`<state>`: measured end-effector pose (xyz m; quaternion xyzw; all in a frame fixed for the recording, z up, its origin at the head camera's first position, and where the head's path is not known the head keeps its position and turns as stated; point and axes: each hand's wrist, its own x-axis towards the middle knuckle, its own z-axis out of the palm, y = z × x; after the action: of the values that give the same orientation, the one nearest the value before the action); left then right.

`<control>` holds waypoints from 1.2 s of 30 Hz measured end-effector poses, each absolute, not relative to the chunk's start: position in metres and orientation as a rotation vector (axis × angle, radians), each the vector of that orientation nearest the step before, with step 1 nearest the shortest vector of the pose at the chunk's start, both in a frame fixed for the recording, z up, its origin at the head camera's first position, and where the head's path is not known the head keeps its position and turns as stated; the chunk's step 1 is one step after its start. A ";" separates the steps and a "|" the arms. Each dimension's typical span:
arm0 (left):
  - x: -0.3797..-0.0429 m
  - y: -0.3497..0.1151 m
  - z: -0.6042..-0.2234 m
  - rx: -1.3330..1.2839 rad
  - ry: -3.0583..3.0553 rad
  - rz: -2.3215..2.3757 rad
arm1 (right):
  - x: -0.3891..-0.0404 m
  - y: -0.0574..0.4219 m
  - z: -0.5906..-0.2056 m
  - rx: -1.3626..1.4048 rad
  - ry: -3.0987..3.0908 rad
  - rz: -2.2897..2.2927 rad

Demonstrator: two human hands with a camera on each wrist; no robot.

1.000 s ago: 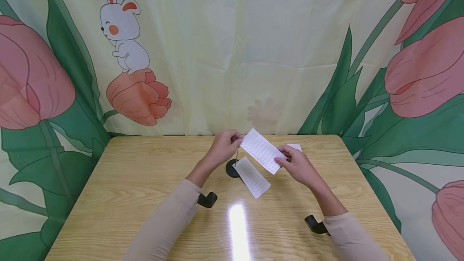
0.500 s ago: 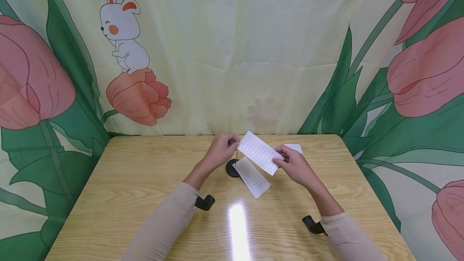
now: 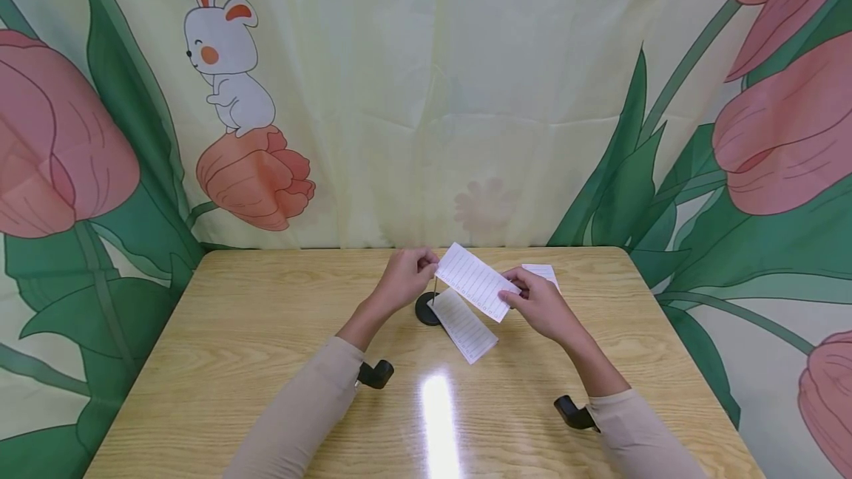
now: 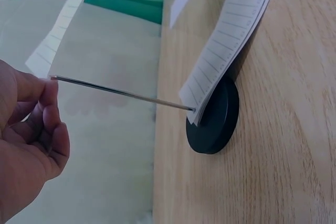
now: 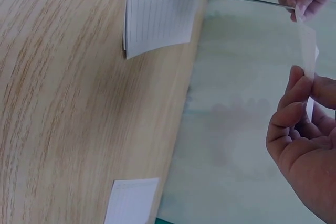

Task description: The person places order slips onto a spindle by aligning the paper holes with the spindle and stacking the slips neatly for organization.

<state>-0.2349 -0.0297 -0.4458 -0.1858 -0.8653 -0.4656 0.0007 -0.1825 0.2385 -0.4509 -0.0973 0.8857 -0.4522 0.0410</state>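
Observation:
A lined paper slip point(image 3: 474, 281) is stretched between my two hands above the table. My left hand point(image 3: 403, 279) pinches its far-left corner between thumb and fingers. At the opposite end, my right hand point(image 3: 538, 304) grips the slip with the thumb on top. Below stands a bill spike, its round black base point(image 4: 227, 121) on the table and its thin metal rod point(image 4: 121, 92) upright. The rod's tip meets the slip's corner right at my left fingertips, which partly hide it. Several lined slips point(image 4: 226, 35) are pierced low on the rod, close over the base.
Another lined slip point(image 3: 544, 272) lies on the wooden table point(image 3: 266, 361) beyond my right hand, which partly covers it in the head view. A printed curtain point(image 3: 373, 94) hangs right behind the table's back edge. Black wrist mounts point(image 3: 376, 374) stick out under both sleeves.
Both hands have shifted slightly left with the slip, and its left corner has come down a little to the spike's tip. The pierced slips stay put.

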 end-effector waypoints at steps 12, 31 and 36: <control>-0.234 -0.030 -0.447 -0.593 -2.723 -1.468 | -0.182 0.235 -0.454 -0.291 2.726 -1.370; -0.232 -0.029 -0.454 -0.561 -2.700 -1.476 | -0.181 0.235 -0.456 -0.289 2.762 -1.319; -0.232 -0.030 -0.457 -0.569 -2.699 -1.497 | -0.180 0.234 -0.458 -0.270 2.762 -1.304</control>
<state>-0.2322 -0.0300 -0.4566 -0.1812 -0.8600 -0.4770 0.0016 -0.1799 0.2339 -0.4578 -0.0879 0.9002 -0.4249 0.0377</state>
